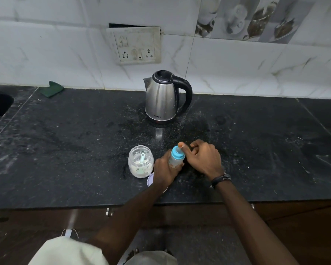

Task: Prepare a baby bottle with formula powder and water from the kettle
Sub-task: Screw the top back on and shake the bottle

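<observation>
1. Closest to the counter's front edge, a pale round lid lies flat on the black stone counter, partly hidden under the left wrist.
2. The left hand is wrapped around the body of the baby bottle, fingers closed on its lower half; the bottle stands on the counter near the front edge, about midway along it, tilted slightly to the right.
3. The bottle carries a blue cap ring and teat on top; its contents cannot be made out.
4. The right hand sits just beside the bottle on its right, the thumb up against the blue top and the other fingers curled narrowly into the palm; whether it truly grips the cap cannot be told.
5. A dark band circles the right wrist.
6. Just left of the left hand stands an open clear jar, partly filled with white formula powder, a pale green scoop standing in it.
7. Farther back, well apart from the hands, a steel kettle with black lid and handle stands near the counter's rear edge, handle to the right.
8. At the rear edge toward the left corner lies a green cloth.
9. On the tiled wall above the kettle is a switch-and-socket panel.
</observation>
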Action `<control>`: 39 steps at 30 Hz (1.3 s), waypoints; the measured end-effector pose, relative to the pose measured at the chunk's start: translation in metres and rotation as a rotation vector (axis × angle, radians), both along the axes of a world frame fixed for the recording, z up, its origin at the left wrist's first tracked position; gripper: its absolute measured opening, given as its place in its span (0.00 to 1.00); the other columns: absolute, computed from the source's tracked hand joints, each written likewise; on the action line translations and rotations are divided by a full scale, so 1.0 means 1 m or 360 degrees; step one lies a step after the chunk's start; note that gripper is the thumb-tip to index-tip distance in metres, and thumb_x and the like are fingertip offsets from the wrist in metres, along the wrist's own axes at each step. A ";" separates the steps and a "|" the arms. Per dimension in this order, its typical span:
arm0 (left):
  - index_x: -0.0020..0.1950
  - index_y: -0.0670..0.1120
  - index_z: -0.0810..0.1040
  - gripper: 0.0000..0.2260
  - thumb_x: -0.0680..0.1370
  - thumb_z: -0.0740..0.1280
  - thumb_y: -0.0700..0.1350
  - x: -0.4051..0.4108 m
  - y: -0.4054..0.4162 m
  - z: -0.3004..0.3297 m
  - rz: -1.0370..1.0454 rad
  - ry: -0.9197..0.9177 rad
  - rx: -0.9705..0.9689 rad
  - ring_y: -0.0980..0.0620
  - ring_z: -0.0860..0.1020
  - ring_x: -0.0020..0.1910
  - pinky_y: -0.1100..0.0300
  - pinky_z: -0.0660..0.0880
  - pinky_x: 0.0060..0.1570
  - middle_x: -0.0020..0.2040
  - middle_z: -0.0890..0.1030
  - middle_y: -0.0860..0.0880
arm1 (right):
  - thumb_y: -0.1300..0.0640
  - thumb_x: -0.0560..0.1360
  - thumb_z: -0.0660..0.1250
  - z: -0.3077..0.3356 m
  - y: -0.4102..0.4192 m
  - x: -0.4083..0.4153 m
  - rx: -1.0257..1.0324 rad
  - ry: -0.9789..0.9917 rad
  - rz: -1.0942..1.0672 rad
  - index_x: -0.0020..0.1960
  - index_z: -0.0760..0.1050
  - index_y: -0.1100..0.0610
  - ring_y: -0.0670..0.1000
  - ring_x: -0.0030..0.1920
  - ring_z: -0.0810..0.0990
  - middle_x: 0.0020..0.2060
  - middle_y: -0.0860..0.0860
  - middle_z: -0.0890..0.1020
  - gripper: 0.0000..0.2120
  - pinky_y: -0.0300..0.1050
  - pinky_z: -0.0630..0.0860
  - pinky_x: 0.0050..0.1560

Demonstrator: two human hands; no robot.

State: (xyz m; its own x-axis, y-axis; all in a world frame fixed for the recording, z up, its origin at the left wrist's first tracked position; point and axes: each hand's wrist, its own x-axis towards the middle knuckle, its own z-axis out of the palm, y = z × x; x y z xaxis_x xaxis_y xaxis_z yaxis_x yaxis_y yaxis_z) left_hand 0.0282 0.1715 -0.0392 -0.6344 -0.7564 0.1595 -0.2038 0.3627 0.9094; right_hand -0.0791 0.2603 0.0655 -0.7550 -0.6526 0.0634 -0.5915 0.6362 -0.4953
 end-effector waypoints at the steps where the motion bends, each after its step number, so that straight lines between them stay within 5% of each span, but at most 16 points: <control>1: 0.65 0.51 0.77 0.25 0.70 0.75 0.55 0.000 -0.001 0.000 0.0006 -0.0013 0.0001 0.52 0.83 0.51 0.49 0.80 0.51 0.53 0.85 0.51 | 0.25 0.71 0.55 0.001 0.004 -0.004 -0.0033 0.0001 -0.0032 0.43 0.77 0.52 0.53 0.38 0.81 0.31 0.47 0.81 0.31 0.49 0.77 0.41; 5: 0.65 0.49 0.77 0.26 0.69 0.76 0.54 -0.001 -0.001 -0.002 0.0013 -0.0036 -0.0020 0.51 0.83 0.53 0.48 0.80 0.53 0.55 0.85 0.51 | 0.34 0.79 0.51 -0.005 0.019 -0.022 -0.0124 0.0010 -0.0201 0.35 0.71 0.54 0.56 0.36 0.78 0.32 0.52 0.78 0.27 0.48 0.70 0.36; 10: 0.66 0.48 0.77 0.26 0.70 0.79 0.48 -0.002 -0.002 -0.003 0.0007 -0.0024 -0.0010 0.53 0.83 0.54 0.50 0.80 0.55 0.57 0.85 0.50 | 0.44 0.76 0.66 -0.025 0.030 -0.048 0.0017 0.0045 -0.0326 0.50 0.79 0.56 0.58 0.48 0.81 0.46 0.54 0.83 0.15 0.50 0.78 0.44; 21: 0.67 0.46 0.77 0.27 0.70 0.79 0.48 -0.002 -0.003 -0.003 0.0007 -0.0049 -0.0004 0.52 0.82 0.55 0.49 0.80 0.56 0.58 0.84 0.49 | 0.47 0.74 0.70 -0.041 0.041 -0.055 0.0202 0.0086 -0.0371 0.57 0.79 0.58 0.62 0.55 0.78 0.54 0.59 0.80 0.18 0.56 0.77 0.53; 29: 0.67 0.47 0.76 0.27 0.70 0.79 0.48 -0.002 -0.003 -0.005 -0.0003 -0.0051 -0.0017 0.52 0.82 0.56 0.49 0.80 0.57 0.59 0.84 0.49 | 0.36 0.65 0.76 -0.051 0.042 -0.052 0.0692 -0.0020 -0.0296 0.67 0.68 0.57 0.63 0.64 0.72 0.64 0.59 0.72 0.40 0.63 0.70 0.63; 39: 0.67 0.49 0.76 0.27 0.70 0.78 0.51 -0.002 -0.004 -0.007 -0.0011 -0.0057 -0.0010 0.53 0.82 0.56 0.49 0.80 0.57 0.59 0.84 0.51 | 0.51 0.71 0.75 -0.048 0.043 -0.046 0.0368 -0.0121 -0.0284 0.65 0.71 0.59 0.63 0.57 0.77 0.59 0.60 0.75 0.27 0.57 0.76 0.55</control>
State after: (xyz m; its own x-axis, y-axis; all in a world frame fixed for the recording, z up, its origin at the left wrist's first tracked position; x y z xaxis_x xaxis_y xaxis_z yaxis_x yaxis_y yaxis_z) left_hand 0.0263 0.1676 -0.0460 -0.6450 -0.7511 0.1410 -0.2338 0.3696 0.8993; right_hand -0.1246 0.3034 0.0175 -0.8559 -0.4998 -0.1325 -0.4271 0.8278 -0.3639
